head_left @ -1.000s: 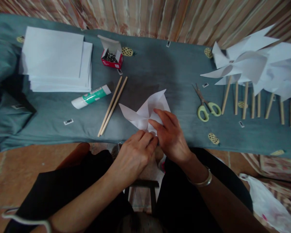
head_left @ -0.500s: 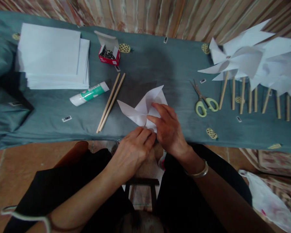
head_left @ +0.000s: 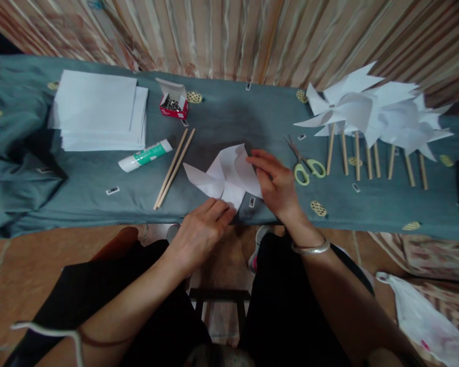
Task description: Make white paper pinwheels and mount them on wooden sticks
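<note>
A white paper pinwheel head (head_left: 224, 176) lies on the grey-green cloth near the table's front edge. My right hand (head_left: 277, 186) touches its right side, fingers curled around the paper's upper right flap. My left hand (head_left: 202, 229) sits at the table's edge, its fingertips pressed on the lower corner of the paper. Two wooden sticks (head_left: 174, 168) lie just left of the paper.
A glue tube (head_left: 145, 155), a stack of white sheets (head_left: 99, 109) and a red box of clips (head_left: 172, 104) are at the left. Green-handled scissors (head_left: 304, 163) lie right of the paper. Several finished pinwheels on sticks (head_left: 367, 117) lie far right. A white plastic bag (head_left: 424, 321) is on the floor.
My right hand has moved from the paper's middle to its right flap. My left hand has slid back a little. The view has shifted, so everything sits lower and further left.
</note>
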The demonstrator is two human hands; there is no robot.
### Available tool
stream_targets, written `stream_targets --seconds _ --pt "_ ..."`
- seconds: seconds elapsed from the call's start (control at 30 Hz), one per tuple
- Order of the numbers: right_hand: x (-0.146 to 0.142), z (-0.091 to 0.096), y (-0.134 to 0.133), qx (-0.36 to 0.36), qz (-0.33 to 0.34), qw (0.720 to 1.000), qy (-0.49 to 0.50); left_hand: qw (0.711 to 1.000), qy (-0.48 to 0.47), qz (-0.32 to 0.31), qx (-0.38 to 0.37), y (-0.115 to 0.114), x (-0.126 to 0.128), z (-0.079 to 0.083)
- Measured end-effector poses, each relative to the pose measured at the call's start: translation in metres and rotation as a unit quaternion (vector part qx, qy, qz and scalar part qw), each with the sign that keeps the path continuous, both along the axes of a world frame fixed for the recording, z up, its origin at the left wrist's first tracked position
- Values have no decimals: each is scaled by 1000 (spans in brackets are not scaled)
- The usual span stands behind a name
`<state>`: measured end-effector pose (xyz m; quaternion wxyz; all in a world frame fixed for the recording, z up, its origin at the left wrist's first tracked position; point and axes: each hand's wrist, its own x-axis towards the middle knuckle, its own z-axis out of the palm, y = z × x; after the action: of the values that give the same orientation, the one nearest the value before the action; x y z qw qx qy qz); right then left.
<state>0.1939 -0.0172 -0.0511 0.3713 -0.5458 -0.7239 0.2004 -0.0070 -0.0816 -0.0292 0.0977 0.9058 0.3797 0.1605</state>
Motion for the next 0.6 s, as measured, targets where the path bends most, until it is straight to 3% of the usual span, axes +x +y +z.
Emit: stream_targets --seconds 0.13,0.3,0.47,0.6 --pt "4 1 25 15 14 999 -50 1000 -1 -10 10 1 -7 4" --pt "-3 4 44 -36 69 994 -72 999 -8 -11 32 6 -20 3" --pt "0 8 44 -66 45 996 -49 999 -1 16 36 13 -33 3" --pt "15 9 33 -98 5 995 10 996 7 74 49 21 -45 3"
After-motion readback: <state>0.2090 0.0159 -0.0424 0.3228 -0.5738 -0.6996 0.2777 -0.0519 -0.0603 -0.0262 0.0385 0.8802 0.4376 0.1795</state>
